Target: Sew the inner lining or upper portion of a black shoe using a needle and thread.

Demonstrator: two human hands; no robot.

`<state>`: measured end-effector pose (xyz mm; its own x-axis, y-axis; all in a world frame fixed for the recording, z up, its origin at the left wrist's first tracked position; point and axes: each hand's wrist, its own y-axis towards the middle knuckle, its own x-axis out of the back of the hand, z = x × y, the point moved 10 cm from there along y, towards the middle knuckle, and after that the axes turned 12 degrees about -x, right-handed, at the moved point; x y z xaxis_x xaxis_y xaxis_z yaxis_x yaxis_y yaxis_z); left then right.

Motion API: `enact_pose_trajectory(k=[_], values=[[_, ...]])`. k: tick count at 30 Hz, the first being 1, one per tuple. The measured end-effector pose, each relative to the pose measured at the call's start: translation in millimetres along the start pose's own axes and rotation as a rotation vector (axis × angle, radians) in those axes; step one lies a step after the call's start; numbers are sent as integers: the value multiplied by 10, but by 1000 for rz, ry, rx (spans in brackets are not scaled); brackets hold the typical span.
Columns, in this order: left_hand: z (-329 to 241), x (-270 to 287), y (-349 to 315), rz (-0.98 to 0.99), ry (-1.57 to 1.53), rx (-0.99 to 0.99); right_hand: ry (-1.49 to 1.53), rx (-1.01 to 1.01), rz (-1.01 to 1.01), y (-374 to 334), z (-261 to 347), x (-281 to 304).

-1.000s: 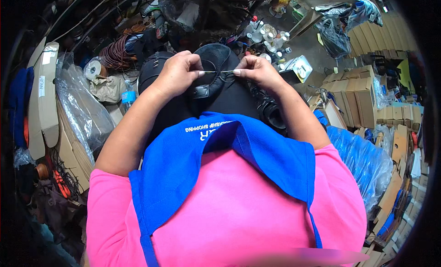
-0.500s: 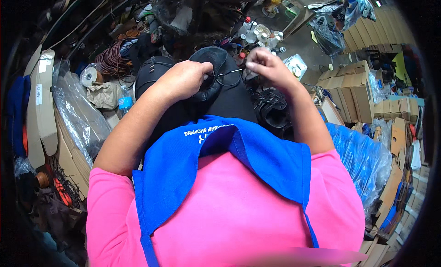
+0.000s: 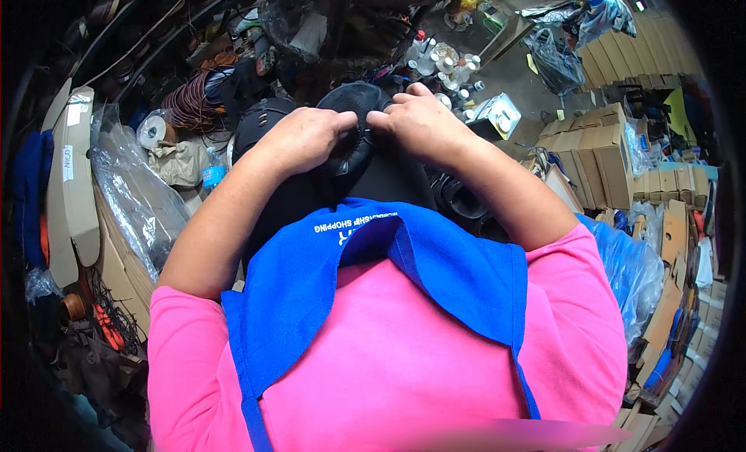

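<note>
A black shoe (image 3: 353,98), dark inside its opening, rests on my lap between my knees. My left hand (image 3: 307,137) grips its left edge, with thumb and index finger pinched at the rim. My right hand (image 3: 423,127) is closed at the opposite edge, its thumb and index fingertips close to those of the left hand. Whatever sits between the right fingertips is hidden. A small pale glint shows on the shoe just below the fingers. A blue apron (image 3: 295,296) covers part of my chest and lap.
Several bottles with red and white caps (image 3: 427,59) stand ahead on the right, near a white rectangular can (image 3: 495,116). Brown cardboard boxes (image 3: 590,153) are stacked at right. A coil of brown cord (image 3: 190,102), clear plastic sheeting (image 3: 140,195) and a blue-labelled bottle (image 3: 212,174) lie left.
My right hand has come left and in toward the shoe, against its right edge. The thin dark strand or tool that stretched from the shoe toward it no longer shows. The left hand stays put.
</note>
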<state>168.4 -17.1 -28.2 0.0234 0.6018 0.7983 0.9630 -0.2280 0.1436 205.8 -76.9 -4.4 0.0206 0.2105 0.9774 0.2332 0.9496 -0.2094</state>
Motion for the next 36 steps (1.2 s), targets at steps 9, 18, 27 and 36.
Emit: enact_pose_trajectory(k=[9, 18, 27, 36], values=[[329, 658, -1026, -172, 89, 227, 139, -230, 57, -305, -776, -335], [-363, 1120, -422, -711, -1004, -171, 2200, -110, -218, 152, -498, 11], [67, 838, -1110, -174, 150, 143, 680, -94, -170, -476, -540, -110], [1210, 2824, -4038, -473, 794, 903, 412, -1104, -263, -2705, -3242, -958]])
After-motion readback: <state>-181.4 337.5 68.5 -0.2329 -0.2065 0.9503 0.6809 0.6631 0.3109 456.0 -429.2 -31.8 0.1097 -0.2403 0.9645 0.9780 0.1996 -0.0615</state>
